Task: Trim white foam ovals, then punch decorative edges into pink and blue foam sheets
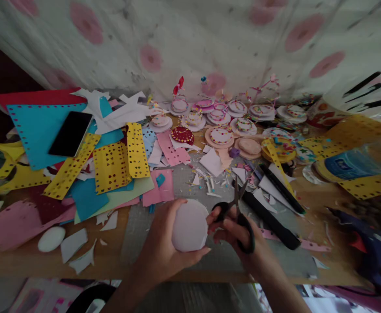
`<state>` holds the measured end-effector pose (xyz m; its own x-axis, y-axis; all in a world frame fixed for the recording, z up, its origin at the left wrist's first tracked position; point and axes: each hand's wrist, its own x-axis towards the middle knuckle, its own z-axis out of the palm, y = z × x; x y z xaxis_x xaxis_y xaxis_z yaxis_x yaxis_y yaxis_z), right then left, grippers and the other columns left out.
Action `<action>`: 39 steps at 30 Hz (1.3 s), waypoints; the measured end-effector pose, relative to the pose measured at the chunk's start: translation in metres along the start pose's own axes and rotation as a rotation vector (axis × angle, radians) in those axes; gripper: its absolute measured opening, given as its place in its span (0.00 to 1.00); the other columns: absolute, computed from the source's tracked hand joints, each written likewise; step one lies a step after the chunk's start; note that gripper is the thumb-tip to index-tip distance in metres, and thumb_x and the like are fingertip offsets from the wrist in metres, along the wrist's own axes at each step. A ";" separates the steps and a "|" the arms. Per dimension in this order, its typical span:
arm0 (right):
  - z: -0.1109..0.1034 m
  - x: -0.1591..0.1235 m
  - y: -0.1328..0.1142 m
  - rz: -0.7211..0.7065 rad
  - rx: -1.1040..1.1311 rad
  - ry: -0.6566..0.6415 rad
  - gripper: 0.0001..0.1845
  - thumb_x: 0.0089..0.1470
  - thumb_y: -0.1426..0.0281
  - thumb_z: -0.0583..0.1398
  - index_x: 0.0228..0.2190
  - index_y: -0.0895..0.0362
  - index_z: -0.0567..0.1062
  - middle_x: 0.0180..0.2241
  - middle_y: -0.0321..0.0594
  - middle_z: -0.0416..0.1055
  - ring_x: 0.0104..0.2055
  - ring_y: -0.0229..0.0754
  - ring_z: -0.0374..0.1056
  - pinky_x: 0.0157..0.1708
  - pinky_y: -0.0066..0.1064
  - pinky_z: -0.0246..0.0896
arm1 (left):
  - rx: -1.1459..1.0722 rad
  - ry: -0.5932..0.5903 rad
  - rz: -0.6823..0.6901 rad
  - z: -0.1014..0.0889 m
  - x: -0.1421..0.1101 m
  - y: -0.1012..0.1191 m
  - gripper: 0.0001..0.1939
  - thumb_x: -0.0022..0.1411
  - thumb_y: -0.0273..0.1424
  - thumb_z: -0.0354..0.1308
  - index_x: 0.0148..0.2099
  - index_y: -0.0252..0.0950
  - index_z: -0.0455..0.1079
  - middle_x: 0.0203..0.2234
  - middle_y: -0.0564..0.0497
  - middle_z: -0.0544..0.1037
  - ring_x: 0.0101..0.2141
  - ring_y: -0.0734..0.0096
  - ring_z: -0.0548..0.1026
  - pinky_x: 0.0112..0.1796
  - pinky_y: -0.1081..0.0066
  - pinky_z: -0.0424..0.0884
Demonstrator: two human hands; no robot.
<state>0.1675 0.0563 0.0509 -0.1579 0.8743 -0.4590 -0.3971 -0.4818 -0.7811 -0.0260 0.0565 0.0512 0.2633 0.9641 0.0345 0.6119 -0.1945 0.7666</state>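
My left hand (164, 237) is closed around the edges of a white foam disc (189, 225), its flat round face turned toward me. Just to the right, my right hand (239, 232) holds a pair of scissors (235, 204) with black handles. The blades are parted and point up, away from the disc. Both hands are above a grey cutting mat (164, 256). White scraps (211, 161) and small trimmings lie on the mat beyond them. A black utility knife (270, 217) rests beside my right hand.
Small decorated hats (221, 136) stand in rows at the back. Perforated yellow sheets (112, 165), blue foam (40, 134) and a phone (71, 133) are piled on the left. On the right are a glue gun (369, 248), a clear bottle (349, 165) and a black marker (281, 189).
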 end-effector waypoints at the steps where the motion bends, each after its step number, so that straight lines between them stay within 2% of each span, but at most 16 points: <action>1: -0.004 -0.002 -0.001 -0.020 -0.029 -0.015 0.22 0.44 0.53 0.67 0.34 0.56 0.74 0.29 0.39 0.71 0.29 0.40 0.67 0.28 0.29 0.63 | -0.004 -0.003 -0.024 -0.002 -0.001 -0.001 0.43 0.46 0.35 0.70 0.60 0.44 0.51 0.54 0.43 0.66 0.52 0.52 0.69 0.50 0.56 0.68; 5: -0.010 -0.014 0.008 -0.082 -0.279 -0.036 0.21 0.49 0.50 0.63 0.31 0.57 0.73 0.25 0.37 0.69 0.25 0.38 0.63 0.25 0.28 0.60 | -0.038 0.023 -0.092 -0.003 -0.001 0.001 0.41 0.47 0.35 0.68 0.59 0.44 0.51 0.54 0.43 0.65 0.52 0.52 0.68 0.50 0.56 0.67; 7: -0.008 -0.020 0.017 -0.132 -0.422 0.001 0.20 0.49 0.51 0.62 0.30 0.56 0.73 0.25 0.37 0.69 0.25 0.39 0.63 0.26 0.29 0.60 | -0.073 0.043 -0.135 -0.002 0.001 0.005 0.39 0.47 0.35 0.67 0.59 0.42 0.52 0.53 0.43 0.65 0.52 0.52 0.68 0.50 0.56 0.67; 10: -0.006 -0.026 0.022 -0.265 -0.665 0.083 0.16 0.50 0.56 0.62 0.33 0.55 0.73 0.27 0.37 0.70 0.28 0.40 0.65 0.29 0.30 0.63 | -0.152 -0.009 -0.216 -0.003 0.006 0.011 0.35 0.49 0.36 0.64 0.57 0.41 0.54 0.52 0.42 0.67 0.50 0.52 0.69 0.48 0.55 0.67; 13: -0.011 -0.027 0.012 -0.463 -0.960 0.150 0.13 0.49 0.65 0.63 0.37 0.56 0.72 0.30 0.38 0.71 0.30 0.41 0.65 0.31 0.32 0.63 | -0.222 -0.096 -0.236 -0.007 0.009 0.016 0.31 0.52 0.35 0.61 0.57 0.41 0.56 0.53 0.43 0.67 0.51 0.52 0.68 0.50 0.54 0.65; 15: -0.015 -0.027 0.000 -0.561 -1.117 0.157 0.11 0.47 0.69 0.62 0.36 0.56 0.70 0.30 0.39 0.69 0.32 0.43 0.64 0.31 0.33 0.63 | -0.228 -0.117 -0.194 -0.008 0.009 0.018 0.31 0.51 0.34 0.60 0.57 0.42 0.57 0.54 0.44 0.67 0.53 0.53 0.67 0.53 0.53 0.63; 18: -0.017 -0.031 -0.014 -0.619 -1.268 0.153 0.07 0.45 0.71 0.63 0.28 0.55 0.68 0.30 0.40 0.68 0.34 0.46 0.64 0.33 0.37 0.62 | -0.170 -0.036 -0.165 -0.007 0.009 0.021 0.32 0.50 0.34 0.62 0.56 0.41 0.58 0.52 0.44 0.68 0.51 0.54 0.68 0.52 0.55 0.64; 22: -0.008 -0.039 -0.011 -0.687 -1.323 0.195 0.09 0.45 0.71 0.62 0.26 0.53 0.65 0.28 0.37 0.66 0.34 0.46 0.64 0.49 0.50 0.57 | -0.059 0.223 -0.219 -0.002 0.009 0.027 0.37 0.45 0.37 0.67 0.55 0.39 0.55 0.50 0.42 0.66 0.49 0.52 0.69 0.47 0.56 0.68; 24: -0.001 -0.042 -0.004 -0.691 -1.299 0.173 0.10 0.44 0.72 0.62 0.27 0.53 0.64 0.27 0.35 0.66 0.33 0.45 0.64 0.54 0.53 0.52 | -0.050 0.286 -0.242 0.000 0.010 0.032 0.39 0.43 0.37 0.68 0.55 0.38 0.55 0.50 0.42 0.66 0.49 0.51 0.69 0.46 0.57 0.69; 29: 0.010 -0.044 0.005 -0.689 -1.251 0.151 0.10 0.42 0.76 0.58 0.26 0.53 0.61 0.25 0.33 0.65 0.30 0.42 0.65 0.55 0.55 0.52 | -0.218 0.260 -0.299 0.001 0.003 0.042 0.42 0.43 0.33 0.66 0.59 0.39 0.50 0.53 0.42 0.64 0.52 0.54 0.67 0.50 0.58 0.66; 31: 0.011 -0.042 0.005 -0.705 -1.258 0.177 0.09 0.44 0.75 0.58 0.25 0.53 0.61 0.24 0.32 0.65 0.28 0.41 0.64 0.53 0.54 0.54 | -0.302 0.197 -0.312 -0.002 -0.003 0.040 0.42 0.46 0.32 0.65 0.61 0.41 0.49 0.56 0.42 0.61 0.55 0.54 0.65 0.53 0.57 0.63; 33: 0.010 -0.040 0.004 -0.717 -1.274 0.196 0.09 0.46 0.74 0.59 0.25 0.53 0.61 0.23 0.32 0.65 0.28 0.41 0.64 0.51 0.53 0.55 | -0.412 0.115 -0.334 -0.006 -0.008 0.037 0.37 0.53 0.33 0.62 0.62 0.42 0.50 0.57 0.43 0.62 0.55 0.56 0.65 0.54 0.59 0.64; 35: 0.007 -0.039 0.002 -0.731 -1.288 0.211 0.10 0.47 0.73 0.60 0.24 0.53 0.61 0.23 0.31 0.65 0.28 0.41 0.65 0.51 0.52 0.56 | -0.537 0.087 -0.362 -0.010 -0.011 0.035 0.26 0.59 0.35 0.59 0.57 0.43 0.56 0.52 0.46 0.68 0.50 0.60 0.70 0.48 0.64 0.68; 37: 0.003 -0.038 0.000 -0.758 -1.303 0.217 0.11 0.45 0.73 0.61 0.24 0.53 0.62 0.23 0.31 0.65 0.28 0.41 0.66 0.52 0.51 0.55 | -0.611 0.113 -0.394 -0.012 -0.011 0.034 0.16 0.61 0.38 0.58 0.50 0.42 0.61 0.41 0.50 0.72 0.40 0.66 0.74 0.39 0.71 0.71; 39: -0.002 -0.038 -0.002 -0.800 -1.323 0.229 0.11 0.44 0.74 0.62 0.24 0.53 0.62 0.23 0.31 0.66 0.27 0.40 0.66 0.53 0.52 0.54 | -0.622 0.146 -0.435 -0.013 -0.010 0.034 0.14 0.61 0.41 0.58 0.45 0.41 0.63 0.35 0.53 0.72 0.33 0.70 0.73 0.31 0.75 0.69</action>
<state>0.1759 0.0242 0.0691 -0.1175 0.9509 0.2863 0.7596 0.2718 -0.5909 -0.0176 0.0421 0.0848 -0.0325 0.9529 -0.3015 0.0947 0.3033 0.9482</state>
